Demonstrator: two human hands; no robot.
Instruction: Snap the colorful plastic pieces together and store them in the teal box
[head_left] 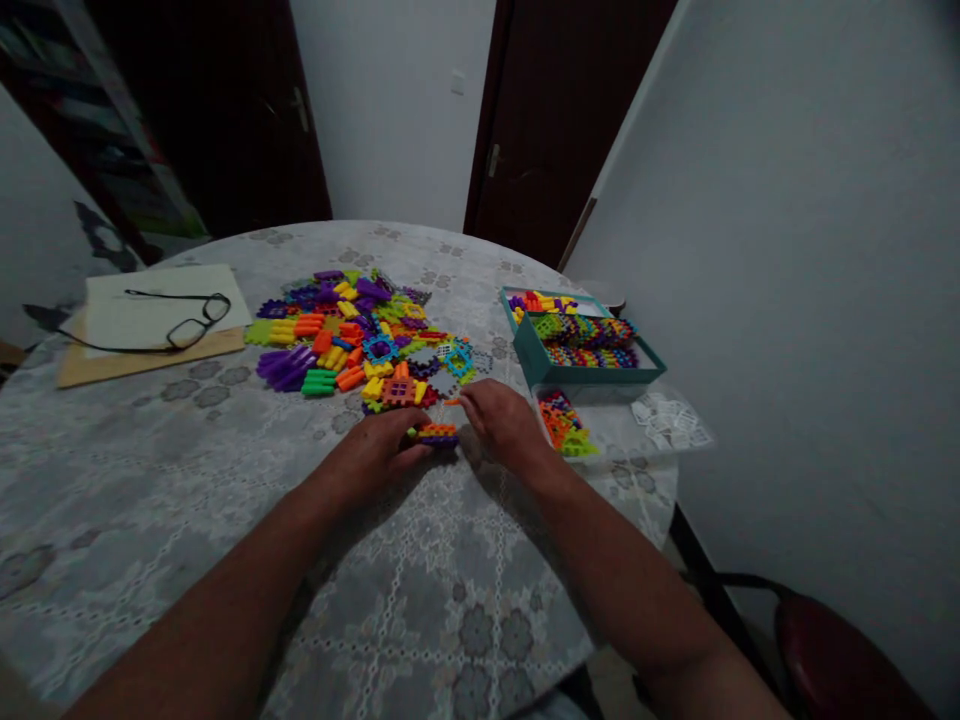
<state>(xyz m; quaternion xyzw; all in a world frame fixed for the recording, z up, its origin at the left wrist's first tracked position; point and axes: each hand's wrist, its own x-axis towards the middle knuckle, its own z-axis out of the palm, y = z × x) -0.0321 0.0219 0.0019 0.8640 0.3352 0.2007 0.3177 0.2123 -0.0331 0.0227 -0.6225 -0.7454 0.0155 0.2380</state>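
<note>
My left hand (386, 443) lies on the table with its fingers curled round a small assembly of orange and purple plastic blocks (437, 434). My right hand (504, 420) is just right of that assembly, fingers pinched on a small orange piece (452, 402) at its fingertips. Directly beyond both hands spreads a pile of colourful interlocking blocks (352, 330), in purple, orange, yellow, green and blue.
A teal box (600, 372) with built block strips stands at the right, with a small block cluster (564, 424) on a plastic sheet before it. Glasses (196, 320) rest on papers at the left. The round table (225, 480) has a lace cloth; a dark red stool (840, 650) sits lower right.
</note>
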